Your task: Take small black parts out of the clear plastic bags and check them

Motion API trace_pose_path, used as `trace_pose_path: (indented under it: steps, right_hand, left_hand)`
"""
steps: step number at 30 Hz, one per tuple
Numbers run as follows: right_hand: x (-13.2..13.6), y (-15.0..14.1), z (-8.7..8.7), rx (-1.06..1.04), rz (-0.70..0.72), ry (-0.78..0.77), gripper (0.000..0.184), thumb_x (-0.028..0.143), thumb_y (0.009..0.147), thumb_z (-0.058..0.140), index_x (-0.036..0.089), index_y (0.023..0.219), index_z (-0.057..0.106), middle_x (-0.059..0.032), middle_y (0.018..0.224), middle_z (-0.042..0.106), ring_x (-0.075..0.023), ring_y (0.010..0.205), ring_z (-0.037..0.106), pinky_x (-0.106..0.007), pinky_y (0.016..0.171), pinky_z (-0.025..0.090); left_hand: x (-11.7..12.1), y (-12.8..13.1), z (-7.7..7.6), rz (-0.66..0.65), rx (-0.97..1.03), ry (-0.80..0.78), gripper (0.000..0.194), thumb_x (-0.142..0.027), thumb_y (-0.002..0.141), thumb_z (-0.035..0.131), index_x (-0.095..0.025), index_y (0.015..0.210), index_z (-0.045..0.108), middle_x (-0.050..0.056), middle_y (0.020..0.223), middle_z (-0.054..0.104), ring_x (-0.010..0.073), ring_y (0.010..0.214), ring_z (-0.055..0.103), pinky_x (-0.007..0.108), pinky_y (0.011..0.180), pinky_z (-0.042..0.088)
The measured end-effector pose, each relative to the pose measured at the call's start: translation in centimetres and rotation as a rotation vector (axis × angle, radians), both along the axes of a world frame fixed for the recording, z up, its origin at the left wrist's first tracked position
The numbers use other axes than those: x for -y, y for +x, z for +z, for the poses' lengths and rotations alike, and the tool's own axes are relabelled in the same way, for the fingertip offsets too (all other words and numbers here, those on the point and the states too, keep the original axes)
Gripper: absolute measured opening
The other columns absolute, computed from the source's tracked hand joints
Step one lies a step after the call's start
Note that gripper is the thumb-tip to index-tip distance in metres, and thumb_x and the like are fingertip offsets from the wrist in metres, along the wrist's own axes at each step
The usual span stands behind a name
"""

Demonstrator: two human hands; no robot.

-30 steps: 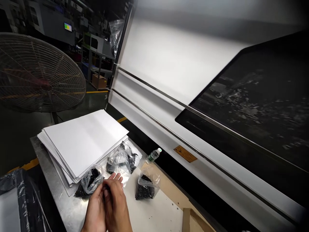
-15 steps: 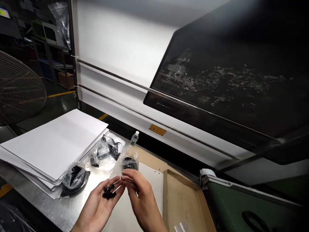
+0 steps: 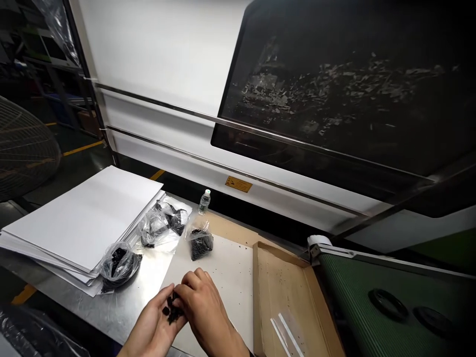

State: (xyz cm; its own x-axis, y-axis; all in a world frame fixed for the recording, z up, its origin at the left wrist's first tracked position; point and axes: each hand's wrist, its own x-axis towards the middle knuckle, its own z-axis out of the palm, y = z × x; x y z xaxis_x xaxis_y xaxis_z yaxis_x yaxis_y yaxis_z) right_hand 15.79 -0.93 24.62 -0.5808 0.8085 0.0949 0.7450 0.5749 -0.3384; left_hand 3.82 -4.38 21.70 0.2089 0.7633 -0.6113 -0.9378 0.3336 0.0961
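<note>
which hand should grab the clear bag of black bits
Right hand, probably: it sits closer to the clear plastic bag of black pieces, while the left hand is cupping loose black pieces.

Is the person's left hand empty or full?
Full: the cupped left hand holds a small heap of lumpy black pieces, and the right hand curls over them.

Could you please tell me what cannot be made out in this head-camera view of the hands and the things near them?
In the head view:
The black pieces in the left hand: partly hidden by the right hand, and too small for their exact shape to show.
The clear plastic bag: its crumpled film hides individual pieces inside.
The yellow warning label: its text is too small to read.
Both forearms: cut off by the bottom edge.
</note>
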Motion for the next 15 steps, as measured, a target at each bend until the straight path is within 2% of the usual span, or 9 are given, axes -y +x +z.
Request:
trace_pose_path:
  steps: [2,5,8,10,13,15]
  right_hand:
    - [0.0,-0.1,-0.6,0.080,0.027,-0.002,0.007,0.021,0.087,0.060,0.023,0.083,0.065,-0.0001,0.086,0.065,-0.0182,0.083,0.055,-0.031,0.070,0.041]
    - [-0.2,-0.5,-0.7,0.122,0.066,-0.076,0.008,0.015,0.084,0.061,0.020,0.079,0.066,-0.0028,0.085,0.067,-0.0188,0.081,0.058,-0.030,0.070,0.043]
    - [-0.5,-1.0,-0.4,0.000,0.049,-0.237,0.012,0.014,0.084,0.057,0.020,0.087,0.068,-0.0056,0.090,0.068,-0.0198,0.085,0.061,-0.028,0.073,0.046]
    - [-0.7,-1.5,-0.7,-0.100,0.023,-0.317,0.018,0.012,0.082,0.056,0.020,0.093,0.068,-0.0070,0.094,0.069,-0.0208,0.090,0.062,-0.029,0.077,0.048]
    - [-1.1,-2.8,-2.2,-0.217,-0.026,-0.399,0.022,0.008,0.076,0.057,0.019,0.091,0.070,-0.0066,0.091,0.071,-0.0208,0.088,0.064,-0.030,0.079,0.047]
    - [-1.6,-3.8,-3.6,-0.304,-0.098,-0.493,0.020,0.009,0.073,0.057,0.018,0.085,0.070,-0.0054,0.083,0.071,-0.0196,0.079,0.064,-0.029,0.073,0.047]
  left_hand:
    - [0.2,0.3,-0.8,0.007,-0.014,-0.017,0.010,-0.007,0.084,0.059,-0.012,0.078,0.053,0.002,0.068,0.056,0.0098,0.060,0.054,0.028,0.060,0.055]
    - [0.2,0.2,-2.3,0.019,-0.007,-0.040,0.008,-0.008,0.084,0.060,-0.011,0.079,0.054,0.002,0.068,0.058,0.0086,0.058,0.055,0.026,0.059,0.054]
    - [0.2,-0.6,-4.6,0.015,-0.032,-0.063,0.006,-0.009,0.082,0.063,-0.009,0.084,0.057,0.004,0.072,0.064,0.0099,0.062,0.060,0.028,0.066,0.057]
    - [0.2,-1.2,-6.4,-0.011,-0.091,-0.098,0.009,-0.011,0.080,0.067,-0.009,0.084,0.060,0.005,0.069,0.067,0.0122,0.061,0.063,0.026,0.061,0.057]
    - [0.3,-2.2,-9.2,-0.060,-0.184,-0.087,0.014,-0.020,0.077,0.072,-0.010,0.074,0.062,0.002,0.055,0.063,0.0111,0.047,0.058,0.018,0.040,0.042]
    - [0.5,-2.8,-10.8,-0.068,-0.235,-0.043,0.018,-0.024,0.076,0.074,-0.009,0.071,0.064,0.001,0.049,0.060,0.0081,0.037,0.050,0.016,0.034,0.032]
